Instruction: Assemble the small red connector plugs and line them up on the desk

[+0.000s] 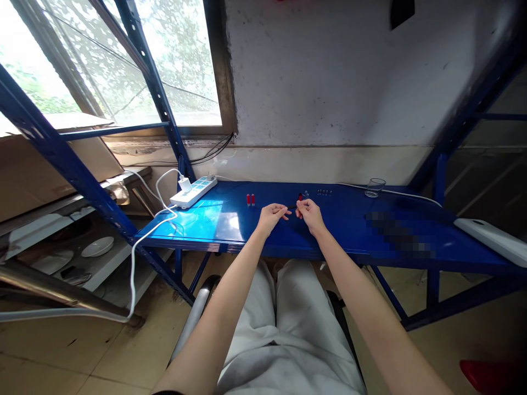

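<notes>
Over the blue tabletop, my left hand [271, 217] and my right hand [310, 215] are close together, fingertips facing each other. A thin dark stick-like piece [292, 207] spans the small gap between them. Both hands pinch it, one at each end; its exact kind is too small to make out. Just beyond my right fingertips shows a small red and black piece [300, 197], partly hidden by the hand. Small shiny pieces [306, 194] lie beside it. To the left of my hands, two short red pieces with pale ends [250, 200] stand side by side.
A row of tiny metal pieces [324, 192] lies near the back edge. A glass cup [375, 187] stands farther right. On the left is a white power strip [194, 192] with a plugged-in cable. A white device [492, 239] rests at the right end.
</notes>
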`<state>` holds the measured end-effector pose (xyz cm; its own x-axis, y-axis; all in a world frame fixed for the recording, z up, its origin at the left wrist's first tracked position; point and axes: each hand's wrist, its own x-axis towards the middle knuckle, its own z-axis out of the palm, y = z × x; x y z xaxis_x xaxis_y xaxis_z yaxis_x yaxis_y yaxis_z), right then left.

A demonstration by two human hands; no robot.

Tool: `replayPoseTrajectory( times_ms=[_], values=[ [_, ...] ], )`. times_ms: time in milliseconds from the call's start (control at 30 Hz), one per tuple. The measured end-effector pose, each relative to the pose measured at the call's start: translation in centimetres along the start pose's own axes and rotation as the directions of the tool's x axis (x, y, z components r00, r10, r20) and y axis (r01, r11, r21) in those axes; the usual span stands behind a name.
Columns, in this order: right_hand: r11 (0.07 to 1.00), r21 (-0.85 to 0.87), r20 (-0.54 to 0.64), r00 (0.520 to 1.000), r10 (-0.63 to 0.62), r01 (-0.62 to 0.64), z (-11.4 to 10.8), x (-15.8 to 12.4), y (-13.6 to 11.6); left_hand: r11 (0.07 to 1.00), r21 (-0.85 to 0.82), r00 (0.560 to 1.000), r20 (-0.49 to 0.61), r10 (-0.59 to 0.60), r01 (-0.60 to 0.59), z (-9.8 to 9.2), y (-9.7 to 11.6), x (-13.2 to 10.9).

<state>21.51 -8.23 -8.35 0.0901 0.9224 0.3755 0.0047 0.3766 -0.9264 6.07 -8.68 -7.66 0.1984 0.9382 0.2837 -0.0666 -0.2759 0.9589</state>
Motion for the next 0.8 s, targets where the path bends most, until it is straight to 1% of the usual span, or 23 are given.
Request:
replayPoseTrajectory(
  times_ms=[300,500,633,733,800],
  values=[
    [1.000,-0.008,0.019,1.000,0.019,-0.019,-0.15,0.22,0.61,1.000,0.002,1.000,0.007,0.030,-0.030,0.18,-0.61,0.30],
    [1.000,-0.001,0.025,0.999,0.025,-0.025,-0.06,0.37,0.79,0.998,-0.014,0.998,0.007,0.056,-0.056,0.25,-0.65,0.32],
    [1.000,0.006,0.035,0.999,0.021,-0.021,0.05,0.36,0.90,0.996,-0.018,0.996,-0.019,0.088,-0.088,0.37,-0.72,0.35],
    [1.000,-0.013,0.047,0.999,0.024,-0.024,0.10,0.29,0.94,0.994,0.011,0.994,-0.039,0.105,-0.104,0.53,-0.77,0.50],
    [1.000,-0.004,0.031,0.999,0.023,-0.023,0.12,0.27,0.85,0.990,0.067,0.991,-0.034,0.127,-0.124,0.55,-0.52,0.82]
  ],
)
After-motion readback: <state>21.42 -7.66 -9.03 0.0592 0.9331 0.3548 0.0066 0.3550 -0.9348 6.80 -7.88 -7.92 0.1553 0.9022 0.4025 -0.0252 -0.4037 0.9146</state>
